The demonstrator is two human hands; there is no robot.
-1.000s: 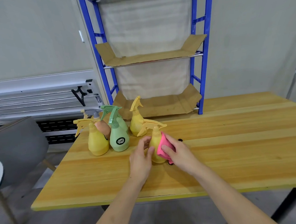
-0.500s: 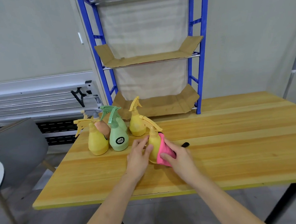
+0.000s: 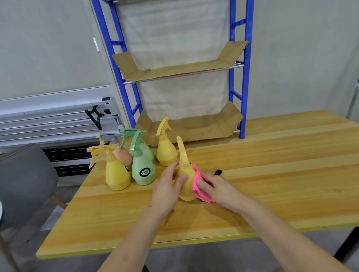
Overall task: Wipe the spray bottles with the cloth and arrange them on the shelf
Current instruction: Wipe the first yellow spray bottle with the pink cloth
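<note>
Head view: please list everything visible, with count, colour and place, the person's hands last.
Spray bottles: six; three yellow, two green, one peach with a grey head. One yellow bottle is between the hands, five are clustered at the table's rear left.
Cloth: one, pink, against the held bottle's right side.
Small object: one, black, behind the cloth.
Table: one, wooden.
Shelf: one, blue frame, cardboard-lined.
Chair: one, grey, left.
Hands: left hand steadies the bottle; right hand presses the cloth.
</note>
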